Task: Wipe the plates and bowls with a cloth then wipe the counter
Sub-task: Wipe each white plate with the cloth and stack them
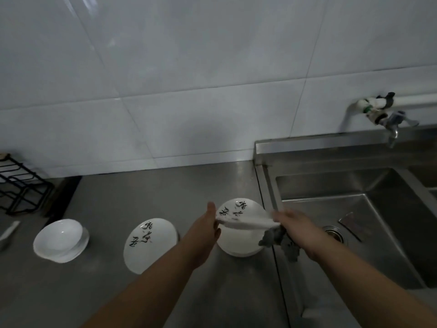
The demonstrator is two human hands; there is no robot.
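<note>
In the head view, a blurred plate (246, 223) hung over the stack (238, 247) on the bench (165, 185). Its long axis ran hand to hand. The left hand (208, 223) pinched its left rim with thumb and fingers. The right hand (295, 224) clutched the cloth (279, 242) at the right rim.

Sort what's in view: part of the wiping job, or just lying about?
Job: held plate, gripped by left hand; grey cloth in right hand; plate stack beneath; loose plate; bowls; counter.
Lying about: wire rack; sink; tap.
</note>
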